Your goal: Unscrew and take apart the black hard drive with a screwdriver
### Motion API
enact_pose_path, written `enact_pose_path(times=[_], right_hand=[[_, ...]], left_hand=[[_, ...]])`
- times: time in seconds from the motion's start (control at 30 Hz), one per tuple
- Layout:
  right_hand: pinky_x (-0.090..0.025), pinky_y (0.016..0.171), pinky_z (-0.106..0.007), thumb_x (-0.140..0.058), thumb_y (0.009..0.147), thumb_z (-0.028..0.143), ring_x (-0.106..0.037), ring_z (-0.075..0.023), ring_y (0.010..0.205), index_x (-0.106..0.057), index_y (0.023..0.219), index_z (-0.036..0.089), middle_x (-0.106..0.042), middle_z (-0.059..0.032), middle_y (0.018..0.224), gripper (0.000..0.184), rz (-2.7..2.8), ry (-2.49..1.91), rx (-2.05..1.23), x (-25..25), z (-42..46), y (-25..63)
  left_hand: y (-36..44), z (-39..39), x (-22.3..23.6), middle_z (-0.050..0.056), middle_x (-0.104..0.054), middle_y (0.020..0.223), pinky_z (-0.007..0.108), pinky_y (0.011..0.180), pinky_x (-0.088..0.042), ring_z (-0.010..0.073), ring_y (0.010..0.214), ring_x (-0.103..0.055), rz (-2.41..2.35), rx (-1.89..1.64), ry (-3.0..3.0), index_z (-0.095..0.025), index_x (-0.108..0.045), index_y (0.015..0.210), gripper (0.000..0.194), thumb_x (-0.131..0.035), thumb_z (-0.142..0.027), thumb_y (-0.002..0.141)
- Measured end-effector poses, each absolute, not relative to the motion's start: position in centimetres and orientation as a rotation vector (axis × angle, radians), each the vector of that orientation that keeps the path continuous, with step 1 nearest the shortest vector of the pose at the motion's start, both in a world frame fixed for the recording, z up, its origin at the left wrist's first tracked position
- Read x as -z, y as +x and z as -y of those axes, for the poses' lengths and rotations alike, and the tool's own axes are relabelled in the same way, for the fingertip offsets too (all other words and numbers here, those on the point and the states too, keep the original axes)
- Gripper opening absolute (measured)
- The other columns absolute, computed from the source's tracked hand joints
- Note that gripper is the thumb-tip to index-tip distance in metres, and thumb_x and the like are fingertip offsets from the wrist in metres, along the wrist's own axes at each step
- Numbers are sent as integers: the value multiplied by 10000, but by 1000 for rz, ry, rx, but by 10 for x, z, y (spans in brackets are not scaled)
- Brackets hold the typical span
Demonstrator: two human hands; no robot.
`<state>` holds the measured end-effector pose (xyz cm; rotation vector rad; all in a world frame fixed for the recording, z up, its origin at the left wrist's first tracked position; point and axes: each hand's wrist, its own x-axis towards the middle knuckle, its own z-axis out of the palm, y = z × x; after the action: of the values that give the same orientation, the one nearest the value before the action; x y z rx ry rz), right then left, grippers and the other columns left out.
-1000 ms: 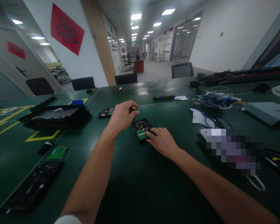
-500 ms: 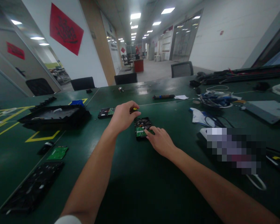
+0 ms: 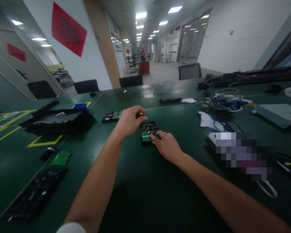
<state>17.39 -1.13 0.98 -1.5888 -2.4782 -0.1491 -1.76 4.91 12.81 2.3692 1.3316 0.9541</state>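
Note:
A hard drive (image 3: 147, 126) with a green circuit board lies on the dark green table in front of me. At its right edge, my right hand (image 3: 167, 145) steadies it, thumb and fingers resting against the board side. My left hand (image 3: 132, 119) is above the drive's far left corner, thumb and fingertips pinched round a small yellow-ended tool (image 3: 141, 113). Most of that tool is hidden by the hand, so its exact kind does not show. Another hard drive (image 3: 109, 116) lies just behind my left hand, partly covered by it.
A black plastic tray (image 3: 55, 117) stands to the left. Nearer are a green circuit board (image 3: 61, 158) and a black panel (image 3: 36, 192). A dark pen-like tool (image 3: 170, 100) lies beyond the drive. On the right are bundled cables (image 3: 224, 102) and a grey metal box (image 3: 278, 114).
Both hands keep nearly the same place and grip, and the hard drive stays put. The whole view has shifted very slightly.

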Motion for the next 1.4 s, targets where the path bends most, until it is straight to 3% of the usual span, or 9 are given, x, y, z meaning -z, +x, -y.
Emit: enact_pose_path(times=[0.77, 1.4], right_hand=[[-480, 919, -449, -469, 1085, 288, -649, -306, 1133, -590, 1482, 243, -616, -159, 1399, 417, 2478, -1606, 79, -15, 12, 173], [-456, 918, -428, -471, 1093, 296, -638, -300, 1152, -568, 1499, 193, -613, -170, 1399, 429, 2494, -1591, 149, -10, 11, 173]], left_hand=[[-18, -50, -129, 44, -787, 956, 363, 833, -558, 222, 880, -725, -1328, -973, 2357, -219, -744, 976, 145, -774, -252, 838], [-16, -48, -129, 55, -780, 968, 342, 835, -540, 213, 904, -718, -1305, -956, 2337, -187, -743, 990, 146, -772, -221, 851]])
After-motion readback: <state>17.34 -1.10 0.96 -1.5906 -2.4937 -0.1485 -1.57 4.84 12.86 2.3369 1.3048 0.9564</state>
